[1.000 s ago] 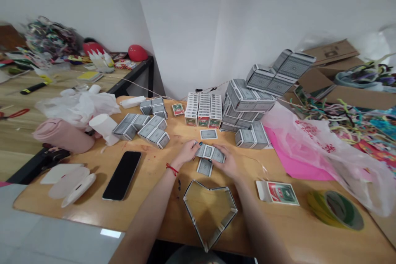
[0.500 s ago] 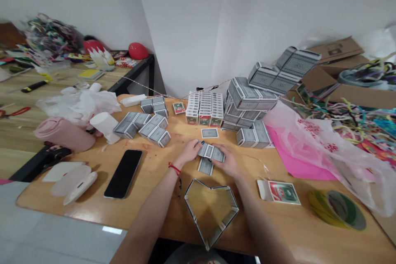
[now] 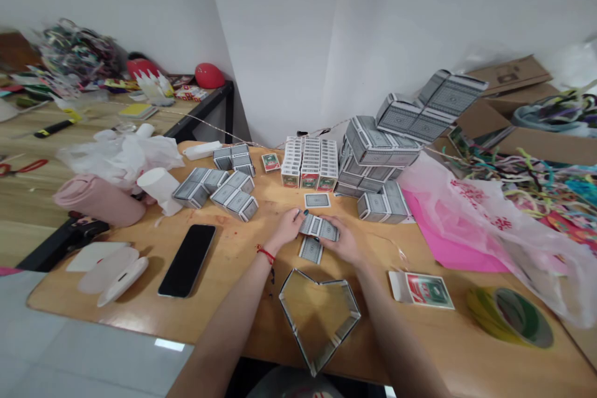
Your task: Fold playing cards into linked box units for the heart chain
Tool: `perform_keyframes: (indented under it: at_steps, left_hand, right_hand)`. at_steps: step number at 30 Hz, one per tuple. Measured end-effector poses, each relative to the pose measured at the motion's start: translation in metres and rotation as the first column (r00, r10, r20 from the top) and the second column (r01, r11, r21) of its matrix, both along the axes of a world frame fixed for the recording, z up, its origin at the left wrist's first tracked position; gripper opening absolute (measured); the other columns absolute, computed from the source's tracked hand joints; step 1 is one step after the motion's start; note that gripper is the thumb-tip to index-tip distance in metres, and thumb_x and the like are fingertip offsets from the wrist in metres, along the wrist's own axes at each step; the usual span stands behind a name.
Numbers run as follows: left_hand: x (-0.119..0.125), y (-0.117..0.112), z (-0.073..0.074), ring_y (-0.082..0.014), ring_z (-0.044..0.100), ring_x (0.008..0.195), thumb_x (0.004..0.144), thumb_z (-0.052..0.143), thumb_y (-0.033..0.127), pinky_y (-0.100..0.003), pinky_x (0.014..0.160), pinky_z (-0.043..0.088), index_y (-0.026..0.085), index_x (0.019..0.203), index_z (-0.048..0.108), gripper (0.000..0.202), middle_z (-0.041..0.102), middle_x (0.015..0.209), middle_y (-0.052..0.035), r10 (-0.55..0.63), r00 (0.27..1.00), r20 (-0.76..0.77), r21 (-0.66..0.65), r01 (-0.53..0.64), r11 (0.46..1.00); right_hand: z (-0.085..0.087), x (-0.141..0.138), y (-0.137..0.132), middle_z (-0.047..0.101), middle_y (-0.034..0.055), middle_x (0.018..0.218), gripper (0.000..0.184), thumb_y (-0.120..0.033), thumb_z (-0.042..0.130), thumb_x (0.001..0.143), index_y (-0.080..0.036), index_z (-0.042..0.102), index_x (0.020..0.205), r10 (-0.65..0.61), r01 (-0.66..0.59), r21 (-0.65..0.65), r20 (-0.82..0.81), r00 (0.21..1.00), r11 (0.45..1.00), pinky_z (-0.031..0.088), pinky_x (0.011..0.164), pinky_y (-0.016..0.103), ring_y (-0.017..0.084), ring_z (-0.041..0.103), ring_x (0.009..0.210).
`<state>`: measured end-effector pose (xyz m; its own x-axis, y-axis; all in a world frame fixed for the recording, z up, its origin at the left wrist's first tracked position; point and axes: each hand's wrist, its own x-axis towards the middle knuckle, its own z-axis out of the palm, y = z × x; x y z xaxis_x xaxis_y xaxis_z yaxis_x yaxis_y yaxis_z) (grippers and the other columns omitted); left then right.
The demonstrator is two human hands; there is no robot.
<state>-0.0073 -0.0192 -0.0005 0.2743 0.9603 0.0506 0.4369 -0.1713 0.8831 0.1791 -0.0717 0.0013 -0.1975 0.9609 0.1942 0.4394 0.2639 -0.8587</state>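
Note:
My left hand (image 3: 288, 229) and my right hand (image 3: 342, 240) grip opposite ends of some joined, grey-backed playing cards (image 3: 319, 227), raised just above the table. Fingers of both hands are closed on the cards' edges. Beneath them, partly covered, lies a loose playing card (image 3: 311, 251) face down. Another playing card (image 3: 317, 200) rests flat beyond my hands. Closer to me, between my forearms, a heart-shaped frame of folded cards (image 3: 291, 314) stands on the table.
Card-covered blocks (image 3: 234, 194) sit at the left, and a stack of them (image 3: 382, 143) rises at the right beside rows of card boxes (image 3: 309, 161). A phone (image 3: 187, 261), an open card box (image 3: 430, 290) and yellow tape (image 3: 510, 316) lie on the table (image 3: 364, 360).
The whole view has shifted very slightly. Both hands keep hold of the joined cards in nearly the same place.

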Motion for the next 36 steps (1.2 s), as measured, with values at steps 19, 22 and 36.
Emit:
perform_keyframes:
  at_steps: [19,22,36]
  left_hand:
    - [0.003,-0.002,0.004,-0.0105,0.041,0.059,0.080,0.040,0.028,-0.023,0.054,0.030,0.017,0.062,0.040,0.022,0.047,0.061,0.0018,0.028,0.999,0.027,-0.034,-0.027,0.999]
    - [0.003,0.000,0.004,-0.0107,0.042,0.059,0.080,0.040,0.027,-0.023,0.054,0.031,0.017,0.062,0.041,0.022,0.047,0.062,0.0016,0.026,0.999,0.033,-0.041,-0.025,0.999]
    - [0.006,0.000,0.005,-0.0092,0.042,0.054,0.079,0.042,0.028,-0.022,0.050,0.033,0.016,0.061,0.041,0.021,0.046,0.058,0.0020,0.073,0.993,0.096,-0.103,-0.063,0.993]
  right_hand:
    - [0.002,-0.008,0.003,0.058,0.0044,0.109,0.052,-0.028,0.064,0.065,-0.025,0.050,0.115,-0.018,0.018,0.003,0.002,1.000,1.000,0.042,0.090,0.039,0.022,0.055,0.099]
    - [0.003,-0.011,0.006,0.058,0.0046,0.110,0.052,-0.028,0.064,0.065,-0.024,0.051,0.115,0.001,-0.001,0.000,-0.008,1.000,1.000,0.042,0.090,0.038,0.021,0.055,0.100]
    - [0.004,-0.015,0.007,0.056,0.0054,0.105,0.051,-0.028,0.063,0.066,-0.023,0.050,0.115,-0.010,0.009,0.044,0.018,1.000,0.999,0.043,0.088,0.038,0.021,0.054,0.097]
